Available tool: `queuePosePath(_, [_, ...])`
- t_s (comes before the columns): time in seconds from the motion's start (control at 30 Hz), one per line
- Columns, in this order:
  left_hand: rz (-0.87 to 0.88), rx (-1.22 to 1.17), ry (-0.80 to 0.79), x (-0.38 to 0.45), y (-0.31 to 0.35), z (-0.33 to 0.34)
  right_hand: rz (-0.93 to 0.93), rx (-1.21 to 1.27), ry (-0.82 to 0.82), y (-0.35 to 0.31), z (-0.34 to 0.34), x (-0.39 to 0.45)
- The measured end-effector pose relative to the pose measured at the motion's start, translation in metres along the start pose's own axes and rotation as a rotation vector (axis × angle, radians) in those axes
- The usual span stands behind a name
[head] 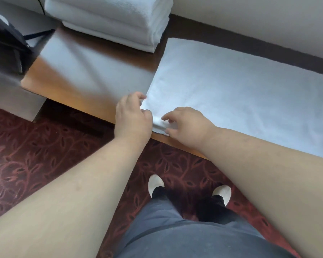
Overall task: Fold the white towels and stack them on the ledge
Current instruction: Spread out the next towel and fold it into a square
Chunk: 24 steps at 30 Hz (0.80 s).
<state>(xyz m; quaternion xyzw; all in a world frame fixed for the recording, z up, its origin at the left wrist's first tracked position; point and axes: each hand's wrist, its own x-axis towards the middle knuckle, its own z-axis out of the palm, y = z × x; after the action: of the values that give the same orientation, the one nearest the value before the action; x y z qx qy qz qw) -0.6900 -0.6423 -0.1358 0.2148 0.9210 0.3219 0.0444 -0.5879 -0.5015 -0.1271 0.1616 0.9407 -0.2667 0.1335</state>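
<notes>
Fingers point(145, 113) pinch towel point(231, 94) corner; wooden ledge point(67, 86); patterned carpet point(26, 155)

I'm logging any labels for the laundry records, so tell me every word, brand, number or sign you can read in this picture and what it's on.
None can be read.
Flat towel: plain white, no tag or print showing.
Stack of folded towels: plain white, no label in view.
Black bag: no lettering visible, and it is blurred.
Wooden ledge and patterned carpet: leaf pattern only, no text.

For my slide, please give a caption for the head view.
Both hands take the towel corner on the ledge, beside the stack.
</notes>
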Motion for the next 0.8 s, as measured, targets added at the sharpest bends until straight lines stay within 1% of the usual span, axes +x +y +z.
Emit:
queuePosePath(0.03, [0.178, 0.066, -0.105, -0.001, 0.009, 0.004, 0.031, 0.002, 0.024, 0.008, -0.002, -0.007])
queuePosePath(0.07, [0.319, 0.119, -0.249, -0.002, 0.018, 0.010, 0.072, -0.010, 0.039, 0.018, -0.003, -0.015])
queuePosePath(0.1, [0.422, 0.169, -0.401, -0.003, 0.028, 0.016, 0.117, -0.027, 0.048, 0.029, -0.003, -0.024])
queuePosePath(0.13, [0.498, 0.221, -0.530, -0.003, 0.035, 0.023, 0.163, -0.038, 0.059, 0.042, -0.003, -0.035])
queuePosePath(0.17, [0.558, 0.271, -0.613, -0.003, 0.041, 0.030, 0.211, -0.037, 0.079, 0.055, -0.002, -0.048])
queuePosePath(0.2, [0.601, 0.322, -0.652, -0.002, 0.044, 0.036, 0.258, -0.028, 0.110, 0.067, -0.002, -0.061])
queuePosePath(0.33, [0.708, 0.440, -0.660, 0.004, 0.046, 0.046, 0.421, -0.058, 0.252, 0.118, 0.000, -0.119])
queuePosePath(0.47, [0.785, 0.544, -0.613, -0.005, 0.047, 0.042, 0.517, -0.179, 0.309, 0.150, -0.003, -0.166])
queuePosePath(0.53, [0.767, 0.622, -0.575, -0.014, 0.048, 0.041, 0.506, -0.224, 0.296, 0.158, -0.003, -0.178])
queuePosePath(0.6, [0.719, 0.678, -0.529, -0.020, 0.050, 0.039, 0.486, -0.209, 0.275, 0.162, -0.005, -0.186])
queuePosePath(0.63, [0.705, 0.704, -0.508, -0.022, 0.051, 0.038, 0.481, -0.179, 0.285, 0.163, -0.006, -0.189])
queuePosePath(0.7, [0.697, 0.768, -0.466, -0.025, 0.054, 0.036, 0.448, -0.137, 0.354, 0.163, -0.005, -0.191])
queuePosePath(0.8, [0.749, 0.961, -0.485, -0.033, 0.059, 0.039, 0.403, -0.164, 0.400, 0.158, 0.005, -0.192])
